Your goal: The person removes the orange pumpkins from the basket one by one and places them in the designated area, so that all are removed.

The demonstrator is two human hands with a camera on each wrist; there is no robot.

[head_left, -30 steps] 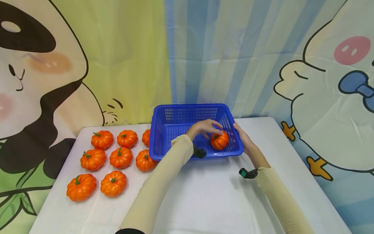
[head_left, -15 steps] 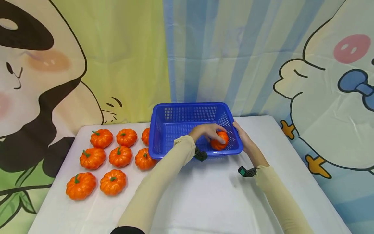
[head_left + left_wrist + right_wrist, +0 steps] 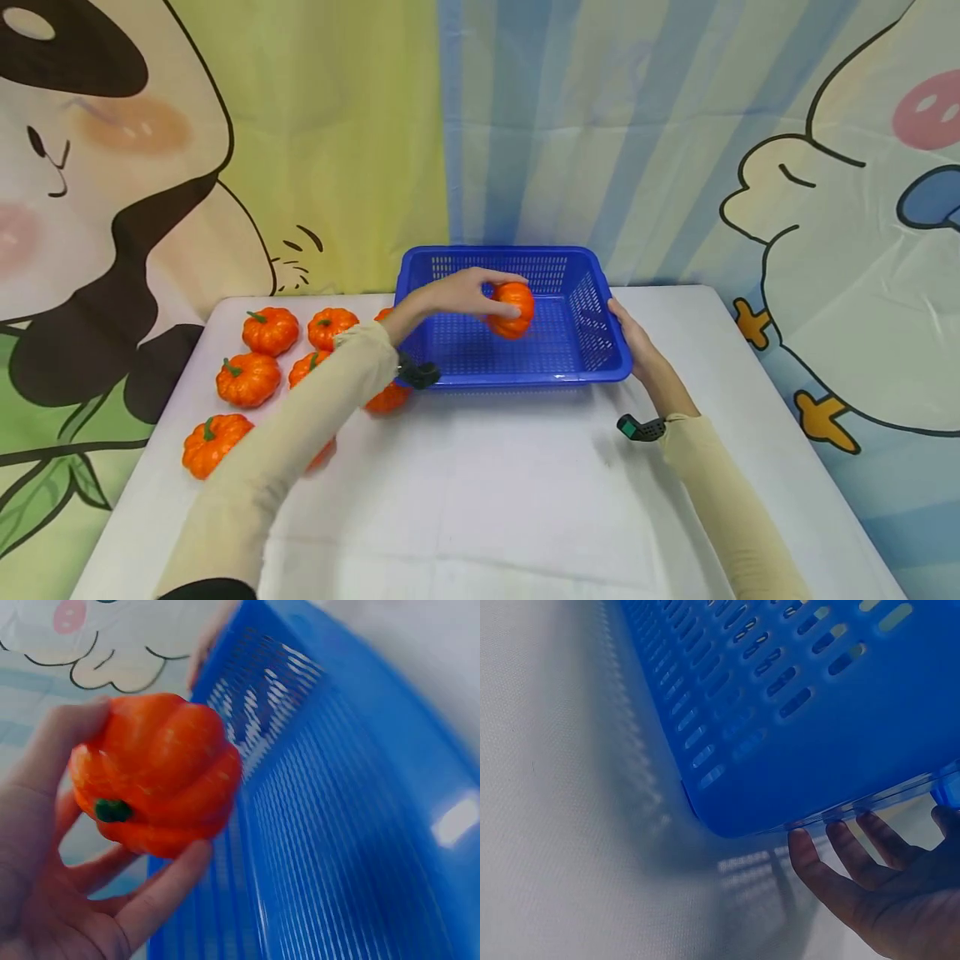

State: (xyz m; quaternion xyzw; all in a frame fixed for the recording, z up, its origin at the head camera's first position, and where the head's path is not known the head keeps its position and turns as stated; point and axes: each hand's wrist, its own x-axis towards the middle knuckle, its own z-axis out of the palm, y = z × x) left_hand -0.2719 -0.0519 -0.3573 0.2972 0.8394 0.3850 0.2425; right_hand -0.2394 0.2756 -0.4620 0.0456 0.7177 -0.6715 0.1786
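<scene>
My left hand (image 3: 467, 293) grips a small orange pumpkin (image 3: 513, 312), holding it over the blue plastic basket (image 3: 525, 380). In the left wrist view the held pumpkin (image 3: 165, 772) lies between thumb and fingers, its green stem showing. It appears raised above the basket floor. My right hand (image 3: 636, 340) touches the basket's right end from outside. Fairly straight fingers (image 3: 832, 881) meet the outer wall near its bottom in the right wrist view; the thumb cannot be made out there.
Several other pumpkins (image 3: 248, 379) stand in rows on the white table (image 3: 510, 492) to the left, some partly covered by my left sleeve (image 3: 300, 442). A cartoon-printed curtain (image 3: 360, 150) hangs behind the table.
My left hand has closed round the pumpkin at the basket's right side, lifted it and carried it left. My right hand stays at the basket's right end. The head view shifted slightly.
</scene>
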